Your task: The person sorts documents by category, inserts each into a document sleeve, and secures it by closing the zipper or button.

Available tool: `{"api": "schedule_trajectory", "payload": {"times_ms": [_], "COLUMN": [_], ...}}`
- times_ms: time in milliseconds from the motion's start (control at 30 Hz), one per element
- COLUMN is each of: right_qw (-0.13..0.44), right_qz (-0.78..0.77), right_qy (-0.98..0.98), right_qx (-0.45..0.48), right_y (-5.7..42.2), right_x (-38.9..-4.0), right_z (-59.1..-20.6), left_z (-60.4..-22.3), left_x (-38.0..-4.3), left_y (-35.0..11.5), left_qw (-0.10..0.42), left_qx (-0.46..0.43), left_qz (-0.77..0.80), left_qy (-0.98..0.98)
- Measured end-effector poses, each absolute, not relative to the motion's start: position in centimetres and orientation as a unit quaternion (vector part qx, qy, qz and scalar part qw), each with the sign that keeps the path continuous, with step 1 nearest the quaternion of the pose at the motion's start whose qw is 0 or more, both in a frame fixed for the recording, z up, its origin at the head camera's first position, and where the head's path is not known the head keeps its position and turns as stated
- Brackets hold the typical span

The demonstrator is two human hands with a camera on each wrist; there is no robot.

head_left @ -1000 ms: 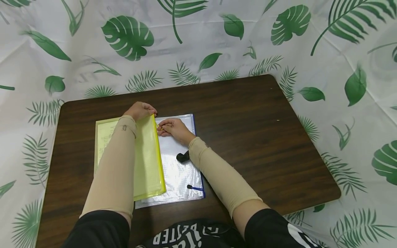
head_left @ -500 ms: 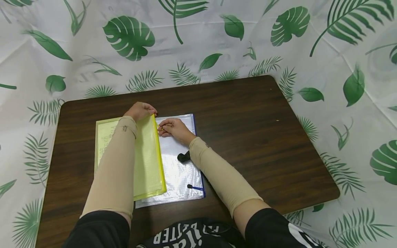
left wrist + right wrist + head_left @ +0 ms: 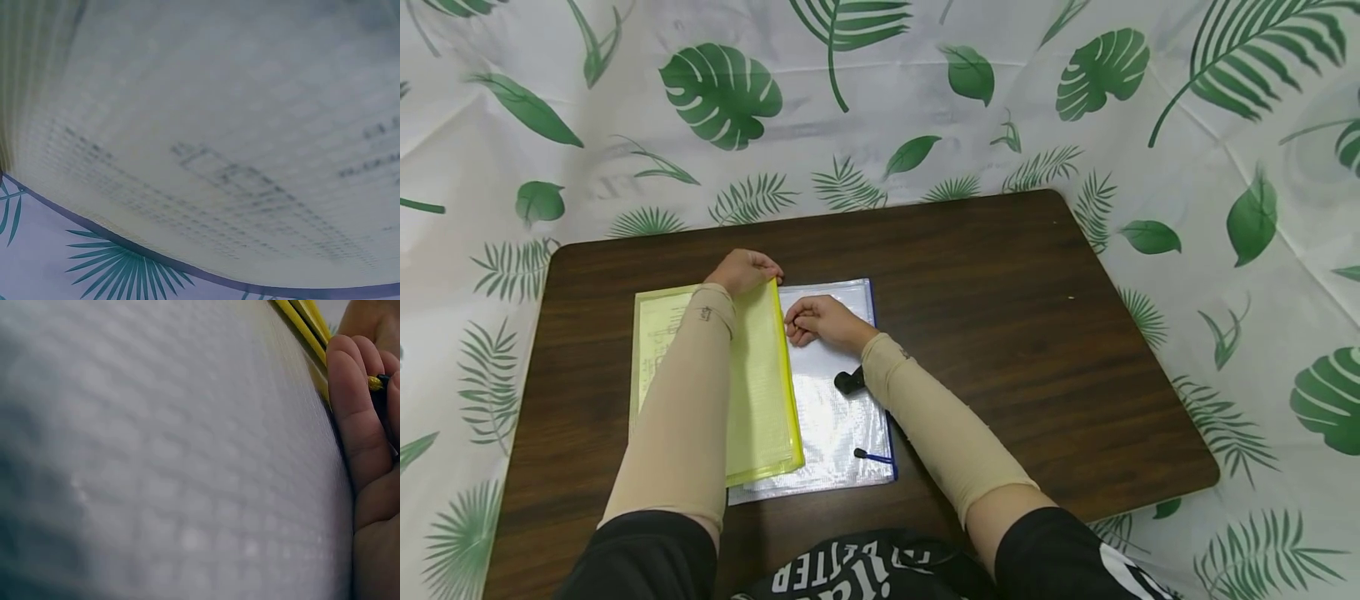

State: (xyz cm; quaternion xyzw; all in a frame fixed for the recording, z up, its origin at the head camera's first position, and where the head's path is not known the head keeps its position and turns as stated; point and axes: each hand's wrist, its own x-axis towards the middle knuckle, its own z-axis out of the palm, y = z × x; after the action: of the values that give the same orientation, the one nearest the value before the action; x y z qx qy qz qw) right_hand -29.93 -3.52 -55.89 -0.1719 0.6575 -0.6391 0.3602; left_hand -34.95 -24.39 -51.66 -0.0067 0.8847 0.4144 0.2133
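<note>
A yellow zipper pouch (image 3: 758,392) with printed paper inside lies partly over a clear, blue-edged zipper pouch (image 3: 838,433). My left hand (image 3: 741,271) pinches the yellow pouch at its far right corner, where the zipper edge ends. Just to the right, over the clear pouch, my right hand (image 3: 823,321) has its fingers curled. The right wrist view shows it pinching a zipper pull (image 3: 376,382), a yellow cord with a black tip. Blurred print on the paper (image 3: 231,175) fills much of the left wrist view.
Both pouches lie on a dark brown wooden table (image 3: 1000,333). The clear pouch's blue zipper pull (image 3: 872,456) lies near its lower right corner. A black object (image 3: 848,382) shows beside my right wrist. A leaf-printed white cloth (image 3: 865,100) hangs behind the table.
My right hand has shifted slightly toward me along the yellow zipper edge, its fingers curled more tightly. My left hand stays at the corner. The head view has tilted a little.
</note>
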Motion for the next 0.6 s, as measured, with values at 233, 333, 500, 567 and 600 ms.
{"api": "schedule_trajectory", "payload": {"times_ms": [233,333,500,567,600], "right_qw": [0.355,0.353,0.350,0.351,0.351], "right_qz": [-0.658,-0.664,-0.669,-0.671,-0.672], "right_qy": [0.644,0.640,0.636,0.633,0.632], "right_qx": [-0.158,-0.158,-0.158,-0.159,-0.160], "right_y": [-3.38,-3.29,-3.24,-3.25,-3.26], "right_x": [-29.99,-29.96,-29.78,-29.71,-29.69], "right_z": [-56.06,-56.07,-56.11,-56.23,-56.31], "left_z": [-51.54,-51.50,-51.39,-51.39,-51.41], "left_x": [-34.91,-34.88,-34.67,-34.61,-34.59], "left_y": [-24.34,-24.34,-24.30,-24.32,-24.32], "left_qw": [0.213,0.211,0.209,0.209,0.209], "left_qx": [-0.005,0.001,0.001,-0.001,-0.002], "left_qz": [0.409,0.408,0.404,0.402,0.402], "left_qy": [0.887,0.888,0.891,0.891,0.892]}}
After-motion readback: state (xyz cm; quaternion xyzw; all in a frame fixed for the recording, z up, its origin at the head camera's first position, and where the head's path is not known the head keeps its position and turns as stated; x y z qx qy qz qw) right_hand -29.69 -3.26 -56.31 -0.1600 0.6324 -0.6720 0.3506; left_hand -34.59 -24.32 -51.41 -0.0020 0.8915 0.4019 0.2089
